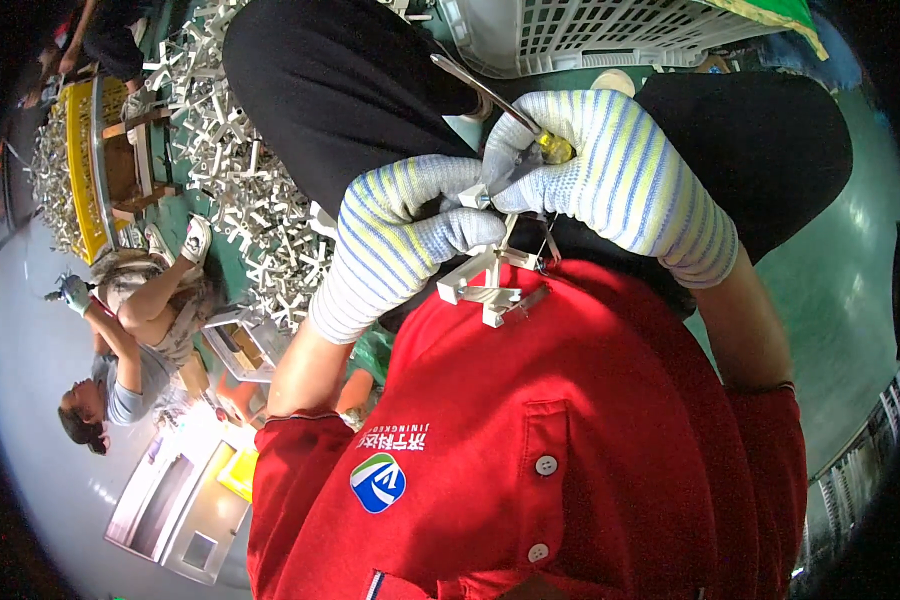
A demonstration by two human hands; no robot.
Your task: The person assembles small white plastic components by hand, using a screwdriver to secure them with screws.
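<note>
Both my hands wear white knit gloves with blue and yellow stripes, held close above my red shirt and black trousers. My left hand (410, 230) pinches a white plastic cross-shaped part (485, 282) that hangs just below my fingers. My right hand (620, 170) is closed on a thin metal tool with a yellow handle (555, 150). Its shaft (475, 88) sticks out up and to the left. The two hands touch at the top of the part, where a small metal piece is partly hidden by the fingers.
A big pile of white cross-shaped plastic parts (235, 180) lies on the green floor at left. A white slatted crate (590, 30) stands at the top. A co-worker (135, 340) in gloves sits at left near a yellow crate (82, 165).
</note>
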